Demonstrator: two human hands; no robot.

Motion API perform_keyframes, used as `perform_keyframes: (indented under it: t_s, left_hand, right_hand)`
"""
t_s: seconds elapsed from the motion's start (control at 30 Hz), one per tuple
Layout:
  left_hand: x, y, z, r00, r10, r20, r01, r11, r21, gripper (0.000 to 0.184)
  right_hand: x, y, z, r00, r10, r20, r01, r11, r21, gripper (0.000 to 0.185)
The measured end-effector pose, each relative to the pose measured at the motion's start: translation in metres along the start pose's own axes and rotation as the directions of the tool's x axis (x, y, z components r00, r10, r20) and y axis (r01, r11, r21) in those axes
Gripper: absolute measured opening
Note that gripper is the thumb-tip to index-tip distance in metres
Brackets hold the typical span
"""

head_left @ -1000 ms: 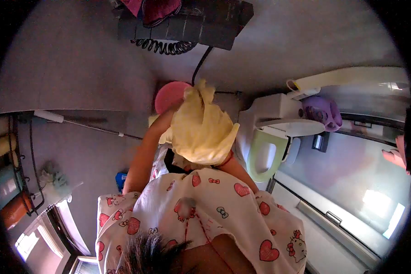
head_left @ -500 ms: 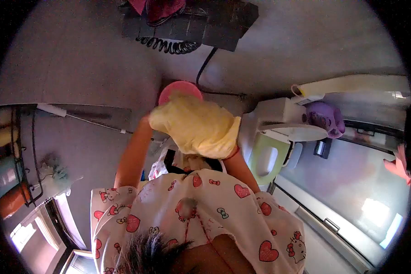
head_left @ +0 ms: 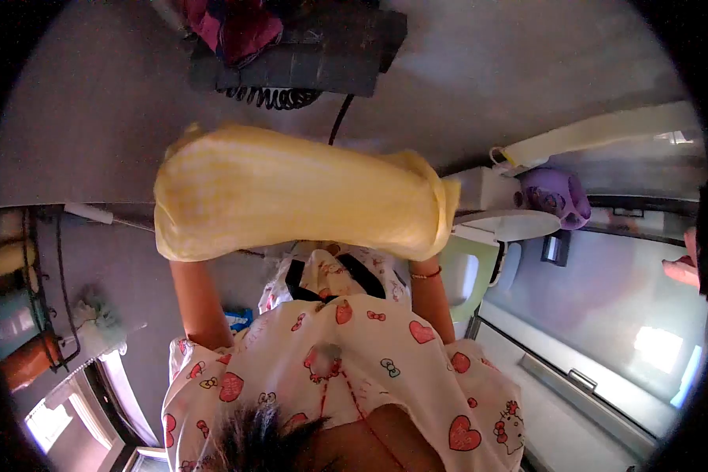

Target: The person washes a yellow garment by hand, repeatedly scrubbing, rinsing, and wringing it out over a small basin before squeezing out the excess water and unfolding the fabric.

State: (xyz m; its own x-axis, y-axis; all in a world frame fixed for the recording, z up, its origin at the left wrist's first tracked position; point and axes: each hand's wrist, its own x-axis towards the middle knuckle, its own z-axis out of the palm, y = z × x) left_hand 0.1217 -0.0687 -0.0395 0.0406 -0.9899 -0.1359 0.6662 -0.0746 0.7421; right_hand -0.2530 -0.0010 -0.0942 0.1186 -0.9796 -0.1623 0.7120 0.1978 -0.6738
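Note:
A yellow checked cloth (head_left: 291, 193) is stretched wide between my two forearms, in front of my chest. It covers both hands, so neither my left hand nor my right hand shows, and their fingers are hidden. Only the forearms come out below the cloth's lower edge, with a red beaded bracelet on the right wrist. Below the cloth is my white shirt (head_left: 354, 330) with hearts and bows.
A toilet with a green seat (head_left: 460, 275) stands at the right, near a purple container (head_left: 556, 195). A dark shelf (head_left: 315, 63) with a coiled cord is at the top. A wire rack (head_left: 43, 291) hangs at the left. A blue packet (head_left: 238, 318) lies beside the left forearm.
The bunched yellow cloth has been spread out sideways and now reaches much farther left. My forearms have moved apart. The pink basin behind is now hidden.

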Motion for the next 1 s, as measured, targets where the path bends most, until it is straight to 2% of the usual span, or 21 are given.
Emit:
perform_keyframes:
  t_s: [0.1, 0.2, 0.33, 0.4, 0.47, 0.53, 0.6, 0.67, 0.73, 0.77, 0.83, 0.87, 0.9, 0.93, 0.97, 1.0]
  left_hand:
    - [-0.003, 0.001, 0.005, 0.999, -0.001, -0.043, 0.006, 0.993, 0.120, 0.046]
    - [-0.003, -0.018, 0.008, 0.992, -0.077, -0.102, 0.104, 0.947, 0.304, 0.046]
    - [-0.004, -0.051, 0.008, 0.971, -0.195, -0.141, 0.241, 0.805, 0.543, 0.047]
    - [-0.010, -0.063, 0.013, 0.968, -0.236, -0.091, 0.233, 0.689, 0.687, 0.047]
    - [-0.014, -0.069, 0.020, 0.963, -0.266, 0.045, 0.107, 0.530, 0.841, 0.047]
    - [-0.018, -0.077, 0.038, 0.893, -0.315, 0.322, -0.174, 0.418, 0.892, 0.047]
    - [-0.024, -0.100, 0.064, 0.742, -0.308, 0.595, -0.481, 0.374, 0.793, 0.048]
    - [-0.035, -0.127, 0.096, 0.674, -0.236, 0.700, -0.633, 0.304, 0.712, 0.048]
    - [-0.026, -0.123, 0.116, 0.790, -0.201, 0.579, -0.527, 0.257, 0.810, 0.056]
    - [-0.024, -0.122, 0.116, 0.792, -0.196, 0.579, -0.528, 0.257, 0.809, 0.056]
    - [-0.026, -0.122, 0.115, 0.837, -0.002, 0.547, -0.543, 0.114, 0.832, 0.061]
    - [-0.025, -0.121, 0.113, 0.840, -0.003, 0.543, -0.539, 0.118, 0.834, 0.061]
    - [-0.022, -0.118, 0.110, 0.872, 0.001, 0.489, -0.474, 0.246, 0.846, 0.063]
    - [-0.017, -0.113, 0.105, 0.901, 0.001, 0.433, -0.403, 0.366, 0.839, 0.066]
    - [-0.010, -0.116, 0.091, 0.838, 0.170, 0.518, -0.524, -0.011, 0.851, 0.064]
    - [-0.004, -0.114, 0.092, 0.838, 0.174, 0.518, -0.523, -0.017, 0.852, 0.064]
  right_hand:
    - [0.006, 0.005, 0.003, 1.000, -0.005, -0.009, 0.005, 1.000, 0.004, 0.056]
    - [0.015, 0.009, 0.008, 1.000, -0.007, -0.001, 0.007, 1.000, 0.005, 0.057]
    - [0.029, 0.009, 0.013, 1.000, -0.022, 0.012, 0.022, 1.000, -0.001, 0.057]
    - [0.033, 0.004, 0.016, 0.999, -0.029, 0.022, 0.029, 1.000, 0.002, 0.057]
    - [0.038, 0.004, 0.024, 0.999, -0.038, 0.035, 0.038, 0.999, 0.000, 0.057]
    - [0.044, 0.013, 0.036, 0.998, -0.036, 0.048, 0.036, 0.999, -0.011, 0.057]
    - [0.043, 0.034, 0.053, 0.998, -0.011, 0.067, 0.014, 0.999, -0.041, 0.057]
    - [0.038, 0.056, 0.064, 0.996, 0.005, 0.093, 0.002, 0.997, -0.076, 0.057]
    - [0.036, 0.068, 0.068, 0.992, 0.031, 0.121, -0.020, 0.995, -0.097, 0.057]
    - [0.038, 0.070, 0.069, 0.990, 0.036, 0.135, -0.021, 0.994, -0.106, 0.057]
    - [0.041, 0.068, 0.068, 0.985, 0.024, 0.173, 0.007, 0.984, -0.177, 0.057]
    - [0.043, 0.069, 0.068, 0.978, -0.022, 0.207, 0.078, 0.961, -0.267, 0.058]
    - [0.045, 0.068, 0.070, 0.971, -0.048, 0.235, 0.125, 0.938, -0.324, 0.058]
    - [0.047, 0.067, 0.072, 0.939, -0.143, 0.312, 0.294, 0.804, -0.516, 0.058]
    - [0.050, 0.064, 0.074, 0.943, -0.121, 0.309, 0.274, 0.809, -0.520, 0.058]
    - [0.051, 0.062, 0.078, 0.949, -0.103, 0.299, 0.249, 0.826, -0.505, 0.058]
